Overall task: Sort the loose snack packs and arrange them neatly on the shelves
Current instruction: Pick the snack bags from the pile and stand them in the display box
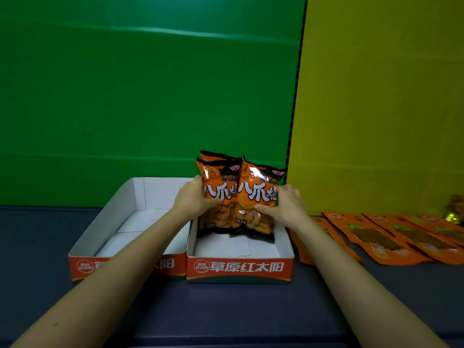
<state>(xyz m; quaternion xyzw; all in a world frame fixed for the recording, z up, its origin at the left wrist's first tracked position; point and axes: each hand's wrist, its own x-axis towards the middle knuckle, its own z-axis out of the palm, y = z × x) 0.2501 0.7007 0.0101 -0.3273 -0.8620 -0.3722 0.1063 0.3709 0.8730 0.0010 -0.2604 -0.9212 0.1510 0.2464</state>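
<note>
Behind everything stands a flat green backdrop (140,96), joined on the right by a yellow panel (381,96). Below them runs a dark, matte tabletop (238,312) that fills the lower part of the view.

Two shallow cardboard trays sit side by side and touching on it, white inside, with orange front lips printed in white characters. The left tray (105,219) holds nothing but its folded white floor. The right tray (283,249) holds the snack bags (238,197), which stand upright near its back wall.

These are puffy, glossy orange-and-black foil packs (at least three, two in front and the top of one more behind), with large white characters and a clear window showing golden ring-shaped pieces.

The left hand (193,199) presses against the left side of the front-left bag, thumb across its face. The right hand (283,204) closes around the right side of the front-right bag, thumb on its front. Both hands grip the bags between them.

To the right of the trays, flat orange pouches (401,234) lie fanned and overlapping on the table.
</note>
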